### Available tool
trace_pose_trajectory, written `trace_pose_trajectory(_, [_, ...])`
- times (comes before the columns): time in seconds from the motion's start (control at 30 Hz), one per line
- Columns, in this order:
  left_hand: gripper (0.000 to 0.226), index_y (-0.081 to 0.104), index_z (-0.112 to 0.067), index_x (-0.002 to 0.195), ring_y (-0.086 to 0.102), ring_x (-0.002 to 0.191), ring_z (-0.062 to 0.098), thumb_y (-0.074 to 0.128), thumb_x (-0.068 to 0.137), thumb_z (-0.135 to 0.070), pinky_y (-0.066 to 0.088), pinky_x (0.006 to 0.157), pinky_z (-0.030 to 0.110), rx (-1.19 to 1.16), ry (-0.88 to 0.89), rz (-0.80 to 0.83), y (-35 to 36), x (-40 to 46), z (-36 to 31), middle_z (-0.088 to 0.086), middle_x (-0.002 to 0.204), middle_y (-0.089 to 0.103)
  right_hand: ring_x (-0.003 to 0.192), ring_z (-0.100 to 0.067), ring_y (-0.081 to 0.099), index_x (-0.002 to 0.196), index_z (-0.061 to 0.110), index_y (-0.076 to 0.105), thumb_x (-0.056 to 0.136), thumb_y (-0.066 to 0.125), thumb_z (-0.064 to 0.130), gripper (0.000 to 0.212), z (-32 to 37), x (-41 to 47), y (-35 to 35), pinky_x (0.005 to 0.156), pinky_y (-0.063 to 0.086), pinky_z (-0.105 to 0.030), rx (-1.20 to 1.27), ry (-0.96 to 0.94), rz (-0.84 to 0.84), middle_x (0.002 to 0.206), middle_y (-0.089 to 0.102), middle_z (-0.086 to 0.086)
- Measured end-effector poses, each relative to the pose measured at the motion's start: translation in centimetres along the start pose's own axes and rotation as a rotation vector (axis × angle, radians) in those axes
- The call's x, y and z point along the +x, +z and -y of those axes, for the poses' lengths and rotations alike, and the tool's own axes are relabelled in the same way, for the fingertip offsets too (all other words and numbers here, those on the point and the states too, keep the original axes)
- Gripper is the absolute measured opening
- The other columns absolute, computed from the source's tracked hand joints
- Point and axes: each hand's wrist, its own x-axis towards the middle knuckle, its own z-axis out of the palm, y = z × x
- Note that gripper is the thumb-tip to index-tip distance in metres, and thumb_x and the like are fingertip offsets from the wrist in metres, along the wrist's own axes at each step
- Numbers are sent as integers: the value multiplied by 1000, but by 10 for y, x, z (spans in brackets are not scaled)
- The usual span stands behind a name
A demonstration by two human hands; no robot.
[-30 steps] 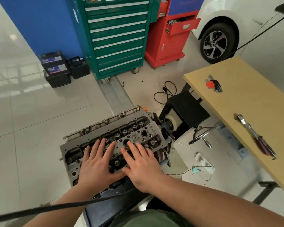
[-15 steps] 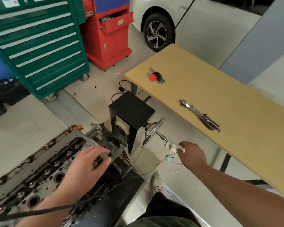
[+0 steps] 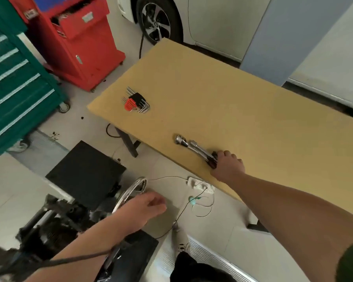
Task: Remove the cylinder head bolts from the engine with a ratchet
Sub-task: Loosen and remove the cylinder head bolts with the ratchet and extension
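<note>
A chrome ratchet (image 3: pixel 194 147) with a dark handle lies on the yellow table (image 3: pixel 243 110), near its front edge. My right hand (image 3: pixel 227 164) reaches over that edge and its fingers curl onto the dark handle end. My left hand (image 3: pixel 145 207) hangs loosely curled and holds nothing, just in front of the stand's chrome handwheel (image 3: pixel 130 192). Only a blurred dark corner of the engine (image 3: pixel 55 220) shows at the lower left; its head bolts are out of view.
A set of hex keys in a red and black holder (image 3: pixel 136 102) lies at the table's left end. A black box (image 3: pixel 86 171) stands by the engine. A power strip (image 3: pixel 200 184) and cables lie on the floor. Green (image 3: pixel 14 82) and red (image 3: pixel 75 41) tool cabinets stand behind, and a white car (image 3: pixel 192 19).
The view has swung right, away from the cylinder head. My right hand left the engine, reached across and arrived at the ratchet's handle. My left hand lifted off the head toward the handwheel.
</note>
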Motion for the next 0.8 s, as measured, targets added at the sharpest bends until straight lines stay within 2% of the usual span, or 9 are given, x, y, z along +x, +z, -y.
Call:
trace_pose_trajectory(0.1, [23,70,-43,114,70,89,6,68,93,-51,58,82,29,-44,-37,42,14,18,-19,-16,100,75,114,-31,48,132,14,45,78,62,29,58,3,21,6,89,48,-41,-27,-57,1,127,46,-10])
trace_pose_trajectory(0.23, [18,67,-46,116,69,94,-1,64,98,-49,57,77,20,-8,-48,110,23,26,-39,-27,98,72,113,-34,50,135,6,41,84,58,26,57,15,34,9,88,50,-41,-24,-29,-15,129,48,-16])
trace_pose_trajectory(0.33, [19,67,-46,116,70,102,11,63,99,-51,59,84,26,1,-69,112,26,29,-53,-15,101,74,114,-34,56,137,3,41,90,57,24,54,16,43,5,88,51,-42,7,-9,-12,129,52,-17])
trace_pose_trajectory(0.4, [21,66,-44,119,71,107,19,63,99,-50,60,90,32,-11,-82,115,26,31,-62,-8,104,75,110,-33,59,135,4,44,92,54,21,47,13,49,2,80,49,-41,18,-19,-11,125,55,-15])
trace_pose_trajectory(0.47, [22,65,-43,120,71,109,22,63,100,-49,60,92,35,-24,-79,113,27,34,-68,-6,108,75,100,-32,63,124,8,51,92,55,17,34,10,55,0,70,47,-38,57,-33,1,113,59,-10])
trace_pose_trajectory(0.53, [19,66,-40,119,71,108,18,63,101,-45,60,92,36,-73,-85,100,29,36,-72,-5,113,75,83,-30,60,105,16,55,89,56,17,16,4,61,-5,64,46,-35,96,-48,24,90,56,-2])
trace_pose_trajectory(0.6, [18,68,-35,119,71,108,17,64,102,-40,60,93,37,-130,-102,82,30,38,-73,-5,115,75,77,-28,56,94,20,52,88,55,18,7,-2,67,-14,64,47,-34,96,-97,57,84,54,0])
trace_pose_trajectory(0.67, [19,69,-32,120,71,110,19,64,102,-37,59,95,41,-166,-119,72,30,38,-73,-4,117,75,75,-27,55,87,20,51,88,55,18,4,-10,73,-21,64,48,-33,88,-135,88,82,54,0])
trace_pose_trajectory(0.8, [19,70,-29,120,71,110,22,65,102,-35,59,94,42,-225,-140,46,30,40,-72,-2,117,75,65,-19,52,72,25,42,88,54,16,22,-27,81,-26,54,43,-27,98,-127,103,76,50,0])
